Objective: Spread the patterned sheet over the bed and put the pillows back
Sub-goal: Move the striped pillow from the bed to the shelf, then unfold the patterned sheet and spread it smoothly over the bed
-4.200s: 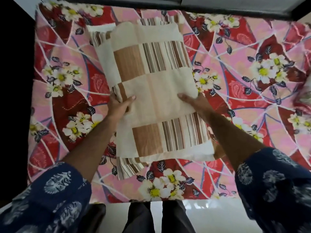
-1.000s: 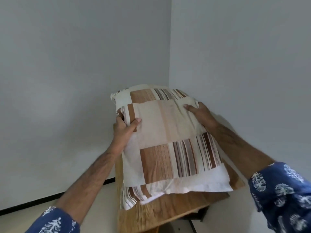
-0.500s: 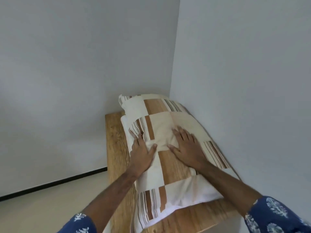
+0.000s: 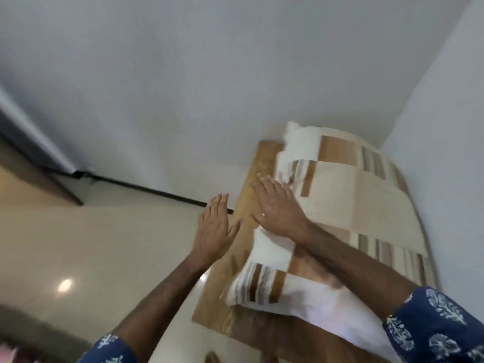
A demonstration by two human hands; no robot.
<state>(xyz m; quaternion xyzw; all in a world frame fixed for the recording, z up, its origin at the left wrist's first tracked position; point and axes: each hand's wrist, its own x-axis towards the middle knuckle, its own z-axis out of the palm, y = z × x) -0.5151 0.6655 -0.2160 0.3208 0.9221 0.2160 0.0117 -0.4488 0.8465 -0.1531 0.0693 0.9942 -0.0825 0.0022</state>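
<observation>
Pillows [image 4: 348,205]: stacked on wooden bench [image 4: 246,195] in wall corner, off the bed; no longer pressed under both palms. Left hand [image 4: 213,229]: lifted clear, over floor, fingers straight, empty. Right hand [image 4: 279,206]: flat, spread at stack's near edge. Sheet-spreading likely next

Grey walls [image 4: 183,87], glossy cream floor [image 4: 104,244] — wooden table [image 4: 251,179] cornered.

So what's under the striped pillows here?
The pillows lie on a wooden table in the wall corner; its top shows along their left and near edges. The part beneath them is covered. Both hands are open, the right hand over their left edge.
</observation>
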